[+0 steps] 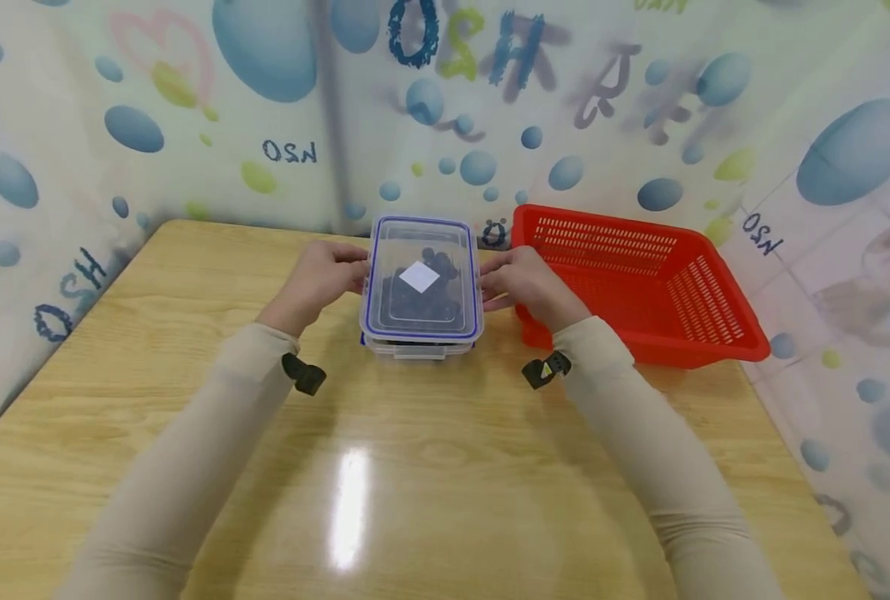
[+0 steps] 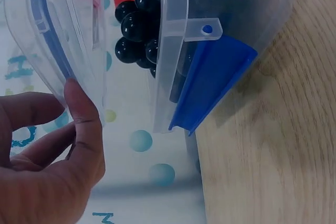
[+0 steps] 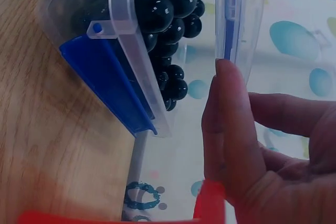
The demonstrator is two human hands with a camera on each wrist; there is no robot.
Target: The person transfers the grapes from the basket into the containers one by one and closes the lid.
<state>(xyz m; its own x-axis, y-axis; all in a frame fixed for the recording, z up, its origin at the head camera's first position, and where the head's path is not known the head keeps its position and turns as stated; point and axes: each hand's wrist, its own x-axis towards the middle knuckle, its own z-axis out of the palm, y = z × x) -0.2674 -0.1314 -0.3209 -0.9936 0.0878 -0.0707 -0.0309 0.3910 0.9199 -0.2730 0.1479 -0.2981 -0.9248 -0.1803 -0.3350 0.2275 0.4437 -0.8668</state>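
Observation:
A clear plastic lid with a blue seal and a white diamond label is held over a clear food container on the table. My left hand pinches the lid's left edge between thumb and fingers. On the opposite edge, my right hand grips the lid the same way. Both wrist views show a gap between lid and container. Glossy black balls heap above the container's rim. Its blue side latch hangs outward in the left wrist view, and another blue latch hangs down in the right wrist view.
A red plastic basket with slotted walls stands right of the container, close by my right hand and forearm. The wooden table ends at a patterned curtain behind and at the sides.

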